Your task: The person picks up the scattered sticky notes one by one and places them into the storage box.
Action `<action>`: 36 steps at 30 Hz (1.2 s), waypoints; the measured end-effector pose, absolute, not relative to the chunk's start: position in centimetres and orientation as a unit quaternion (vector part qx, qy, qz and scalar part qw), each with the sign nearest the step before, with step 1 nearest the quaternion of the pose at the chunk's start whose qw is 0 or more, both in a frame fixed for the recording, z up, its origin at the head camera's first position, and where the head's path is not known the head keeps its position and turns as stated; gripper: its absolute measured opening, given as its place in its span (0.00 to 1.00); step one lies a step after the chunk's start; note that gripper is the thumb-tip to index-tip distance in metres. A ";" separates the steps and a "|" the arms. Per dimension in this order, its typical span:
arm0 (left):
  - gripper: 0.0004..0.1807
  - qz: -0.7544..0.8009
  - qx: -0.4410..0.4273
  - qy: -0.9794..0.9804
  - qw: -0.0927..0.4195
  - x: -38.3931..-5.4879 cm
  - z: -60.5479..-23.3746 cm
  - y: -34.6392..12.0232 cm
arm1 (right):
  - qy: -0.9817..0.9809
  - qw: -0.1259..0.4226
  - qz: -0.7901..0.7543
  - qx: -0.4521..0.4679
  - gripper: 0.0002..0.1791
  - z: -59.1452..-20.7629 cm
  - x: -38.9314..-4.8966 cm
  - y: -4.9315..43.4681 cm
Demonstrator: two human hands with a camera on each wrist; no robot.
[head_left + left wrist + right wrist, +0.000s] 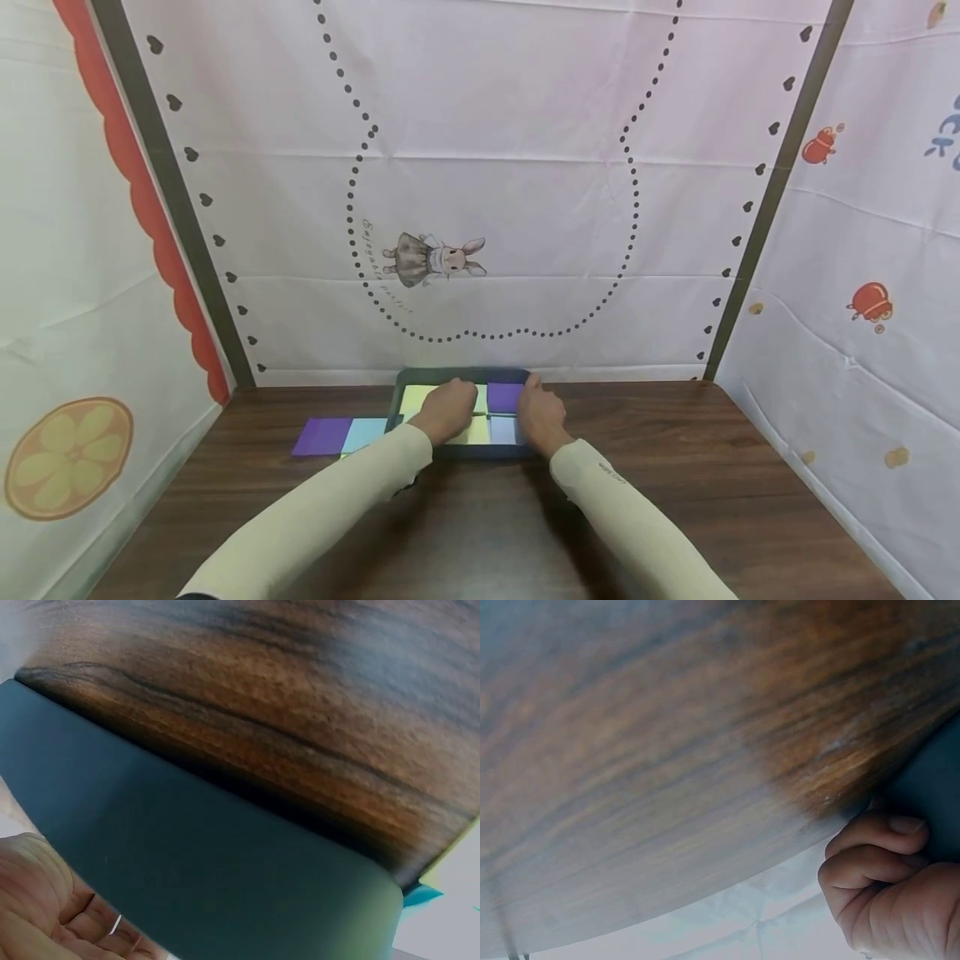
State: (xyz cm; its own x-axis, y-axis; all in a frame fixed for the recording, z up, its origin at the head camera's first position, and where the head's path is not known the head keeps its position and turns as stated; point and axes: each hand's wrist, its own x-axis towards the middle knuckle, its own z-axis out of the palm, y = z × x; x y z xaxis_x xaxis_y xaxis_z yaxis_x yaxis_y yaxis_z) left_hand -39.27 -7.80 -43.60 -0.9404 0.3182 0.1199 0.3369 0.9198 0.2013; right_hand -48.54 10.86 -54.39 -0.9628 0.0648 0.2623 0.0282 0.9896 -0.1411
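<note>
A dark blue-grey tray (468, 374) lies at the back of the table, with square paper-like pieces inside in yellow (416, 398), purple (504, 397) and pale blue (504, 430). My left hand (447, 410) reaches over the front wall into the tray's middle. In the left wrist view the tray wall (202, 847) covers much of that hand (45, 907); its fingertips and anything between them are hidden. My right hand (542, 414) grips the tray's right side. Curled fingers (870, 862) lie against the tray's outer wall (941, 780) in the right wrist view.
Left of the tray, a purple square (321, 437) and a light blue square (365, 434) lie side by side on the wooden table (660, 475). A sliver of yellow shows below them. White printed cloth (495, 200) hangs behind the tray and along both sides.
</note>
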 end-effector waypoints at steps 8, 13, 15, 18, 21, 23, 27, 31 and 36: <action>0.22 -0.139 -0.183 -0.972 0.046 -38.9 -42.8 -9.0 | -0.987 0.135 0.082 -0.015 0.09 -53.0 -46.8 10.6; 0.18 -0.168 -0.231 -0.957 0.055 -41.1 -44.3 -11.7 | -0.988 0.135 0.073 -0.005 0.12 -53.8 -47.3 10.9; 0.13 -0.160 -0.233 -0.958 0.055 -41.2 -43.7 -12.2 | -0.989 0.136 0.066 -0.004 0.13 -54.0 -47.7 11.0; 0.05 -0.153 -0.227 -0.960 0.059 -40.8 -42.8 -12.7 | -0.990 0.131 0.054 -0.006 0.17 -54.1 -48.0 11.2; 0.01 -0.129 -0.196 -0.971 0.042 -38.3 -39.8 -12.1 | -0.992 0.116 0.048 -0.003 0.21 -54.2 -48.2 11.2; 0.00 -0.124 -0.190 -0.973 0.039 -38.0 -39.2 -12.4 | -0.993 0.110 0.048 0.000 0.21 -54.0 -48.3 11.2; 0.05 -0.125 -0.179 -0.975 0.029 -37.9 -38.8 -13.1 | -0.993 0.106 0.055 -0.001 0.19 -53.9 -48.3 11.1; 0.09 -0.134 -0.175 -0.975 0.025 -37.8 -38.4 -14.0 | -0.993 0.103 0.054 -0.004 0.17 -53.8 -48.3 11.1; 0.07 -0.127 -0.182 -0.974 0.052 -37.7 -37.7 -15.4 | -0.994 0.094 0.049 -0.005 0.19 -53.9 -48.6 11.2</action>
